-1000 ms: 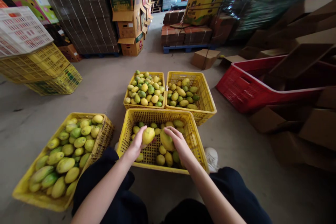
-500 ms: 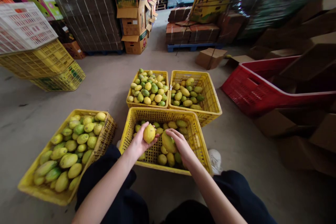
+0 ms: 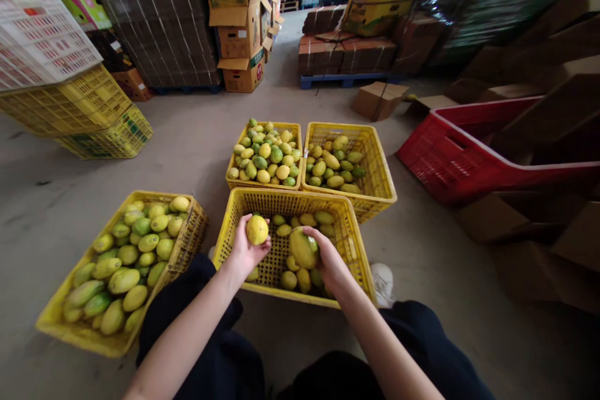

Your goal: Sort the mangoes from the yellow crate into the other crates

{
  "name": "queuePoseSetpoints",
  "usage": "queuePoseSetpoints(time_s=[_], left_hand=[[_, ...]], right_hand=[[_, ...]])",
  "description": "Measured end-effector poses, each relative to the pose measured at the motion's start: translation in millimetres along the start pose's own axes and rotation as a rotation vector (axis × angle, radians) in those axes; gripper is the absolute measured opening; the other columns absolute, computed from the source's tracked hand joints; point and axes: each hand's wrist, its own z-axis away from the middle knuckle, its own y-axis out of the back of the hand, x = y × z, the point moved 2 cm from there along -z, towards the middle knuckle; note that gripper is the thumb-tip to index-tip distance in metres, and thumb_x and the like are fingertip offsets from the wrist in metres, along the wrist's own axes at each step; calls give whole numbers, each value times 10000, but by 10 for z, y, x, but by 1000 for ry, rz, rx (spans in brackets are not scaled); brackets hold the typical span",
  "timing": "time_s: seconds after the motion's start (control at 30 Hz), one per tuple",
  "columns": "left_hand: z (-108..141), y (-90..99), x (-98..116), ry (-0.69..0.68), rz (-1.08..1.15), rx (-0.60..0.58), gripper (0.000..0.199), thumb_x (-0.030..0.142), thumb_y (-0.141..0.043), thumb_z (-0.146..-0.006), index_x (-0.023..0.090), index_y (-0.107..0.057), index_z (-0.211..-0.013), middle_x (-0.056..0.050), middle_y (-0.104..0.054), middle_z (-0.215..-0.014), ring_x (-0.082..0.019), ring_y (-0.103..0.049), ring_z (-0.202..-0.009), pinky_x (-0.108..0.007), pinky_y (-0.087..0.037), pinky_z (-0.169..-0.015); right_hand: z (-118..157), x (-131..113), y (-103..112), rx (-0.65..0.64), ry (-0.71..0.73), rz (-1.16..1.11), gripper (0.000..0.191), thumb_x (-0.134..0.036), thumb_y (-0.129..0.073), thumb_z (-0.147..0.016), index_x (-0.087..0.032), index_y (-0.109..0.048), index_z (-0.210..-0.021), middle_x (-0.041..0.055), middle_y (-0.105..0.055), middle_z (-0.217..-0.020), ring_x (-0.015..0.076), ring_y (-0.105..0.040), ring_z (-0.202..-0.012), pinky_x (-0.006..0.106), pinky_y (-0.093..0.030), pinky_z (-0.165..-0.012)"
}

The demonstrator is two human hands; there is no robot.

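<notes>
My left hand holds a round yellow lemon over the left part of the near yellow crate. A larger yellow-green lemon is in my right hand, above the right part of that crate. Beneath my hands, several lemons lie inside the crate, mostly on its right side, with its perforated bottom showing in the middle. Right behind it stand two more yellow crates: the back left one is heaped with green and yellow lemons, the back right one is partly filled.
At the left a yellow crate is full of lemons. Stacked crates stand farther back. A red crate holding cardboard is at the right. Behind are a small carton and loaded pallets. My shoe is beside the near crate.
My left hand has moved left with its lemon, away from my right hand. The lemon in my right hand has turned and shows more of its side. The view has shifted slightly.
</notes>
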Motion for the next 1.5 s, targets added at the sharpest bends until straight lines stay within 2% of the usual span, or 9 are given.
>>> queuePoseSetpoints(time_s=[0.1, 0.23, 0.43, 0.63, 0.8, 1.0, 1.1, 1.27, 1.5], left_hand=[[-28, -3, -22, 16, 41, -6, 285, 324, -457, -873, 112, -620, -972, -64, -627, -700, -118, -570, -547, -203, -455, -494], [-40, -21, -39, 4, 20, -60, 296, 246, -436, -881, 126, -608, -1091, -89, -676, -847, -155, -640, -663, -257, -518, -585], [20, -57, -28, -23, -11, -47, 242, 256, -483, -843, 112, -637, -960, -83, -685, -817, -180, -663, -682, -292, -535, -607], [39, -58, -43, 9, 10, -45, 233, 283, -490, -847, 105, -629, -905, -74, -678, -774, -172, -663, -662, -281, -546, -614], [28, -42, -70, 40, -2, -59, 232, 299, -520, -835, 113, -621, -931, -64, -678, -786, -169, -657, -659, -278, -549, -620], [40, -76, -66, 8, -11, -35, 190, 279, -525, -836, 125, -620, -890, -52, -669, -786, -154, -643, -668, -288, -549, -656], [31, -91, -44, -36, -42, 3, 161, 246, -523, -833, 122, -623, -854, -42, -655, -753, -144, -628, -642, -256, -523, -597], [-44, -55, -13, -63, -102, 44, 185, 265, -502, -843, 129, -623, -813, -28, -638, -708, -126, -597, -566, -227, -468, -511], [-131, 7, -51, -121, -137, 13, 179, 283, -526, -832, 142, -635, -838, -25, -646, -679, -138, -625, -635, -206, -478, -570]], right_hand=[[8, -32, -19, -58, -88, -176, 227, -373, -599, -611, -214, -626, -770, 53, -689, -773, 277, -637, -839, 370, -505, -672], [14, -90, -31, -140, -9, -199, 304, -314, -685, -563, -217, -599, -838, 20, -687, -798, 243, -642, -837, 343, -495, -692], [22, -34, -37, -116, -72, -217, 368, -281, -806, -554, -234, -533, -796, -20, -672, -785, 186, -662, -697, 312, -509, -618], [43, -98, -67, -170, -171, -271, 218, -395, -683, -737, -218, -627, -852, 24, -730, -819, 174, -677, -665, 280, -537, -572], [17, -88, -51, -184, -236, -213, 377, -529, -563, -821, -169, -672, -834, 64, -730, -762, 136, -637, -534, 229, -487, -478], [-18, 14, -32, -174, -142, -104, 408, -513, -767, -648, -159, -666, -824, 49, -693, -706, 119, -602, -529, 211, -488, -479], [-34, 36, -22, -155, -51, 24, 414, -481, -818, -581, -170, -632, -781, 16, -664, -707, 114, -599, -572, 202, -489, -500], [-11, 7, -84, -177, 36, 205, 453, -463, -814, -572, -197, -593, -864, -7, -669, -721, 142, -616, -662, 223, -499, -557], [-21, 49, -166, -193, 111, 316, 460, -447, -799, -583, -190, -628, -924, 0, -655, -718, 124, -580, -580, 209, -459, -458]])
